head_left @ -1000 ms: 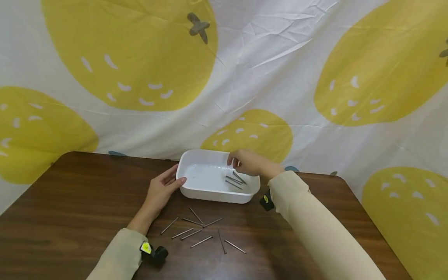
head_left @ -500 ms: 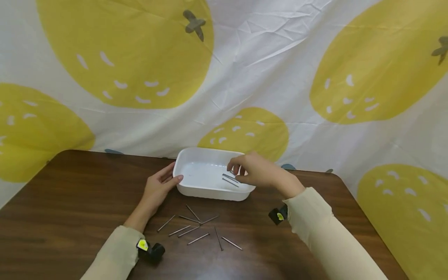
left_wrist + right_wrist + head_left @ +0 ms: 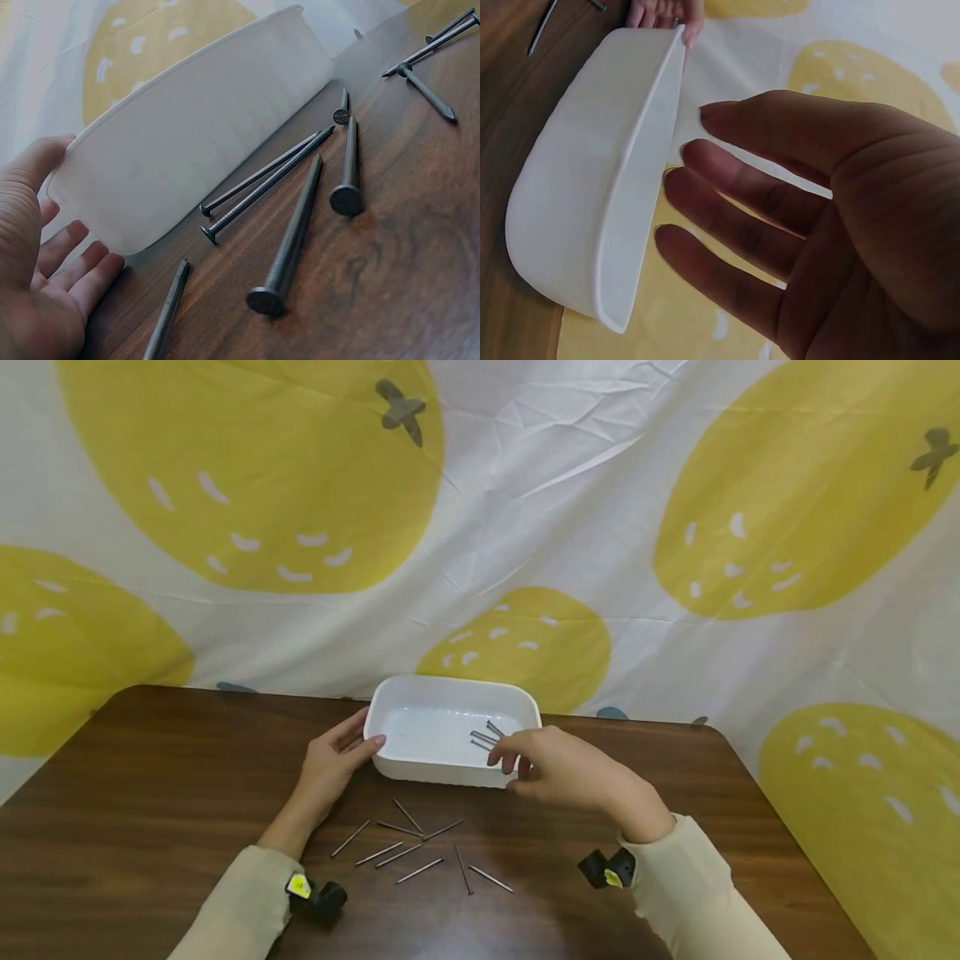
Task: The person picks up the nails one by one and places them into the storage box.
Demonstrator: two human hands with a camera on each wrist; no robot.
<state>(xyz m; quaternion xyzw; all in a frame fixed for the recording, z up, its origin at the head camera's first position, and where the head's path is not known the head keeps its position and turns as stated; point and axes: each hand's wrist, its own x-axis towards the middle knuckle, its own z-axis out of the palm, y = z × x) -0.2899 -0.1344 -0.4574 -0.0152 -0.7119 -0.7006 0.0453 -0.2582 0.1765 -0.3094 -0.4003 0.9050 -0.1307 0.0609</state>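
A white plastic tray (image 3: 442,773) stands at the back of the table. My left hand (image 3: 330,768) holds its left end, the thumb over the rim and the other fingers against the outside wall, as the left wrist view also shows. Several steel nails (image 3: 482,739) lie inside, toward the right end. My right hand (image 3: 562,770) hovers by the front right corner with loosely bent fingers; the right wrist view shows nothing between them, and the tray wall (image 3: 577,172) beside the fingertips. Loose nails (image 3: 420,871) lie scattered in front of the tray, their flat heads plain in the left wrist view.
The dark wooden table (image 3: 187,793) runs back to a white cloth (image 3: 540,518) printed with yellow fruit, which hangs just behind the tray. Small black cameras (image 3: 324,903) are strapped at both sleeves.
My right hand has drawn back from over the inside of the tray toward its front right corner, uncovering nails there. The left hand keeps its hold on the tray.
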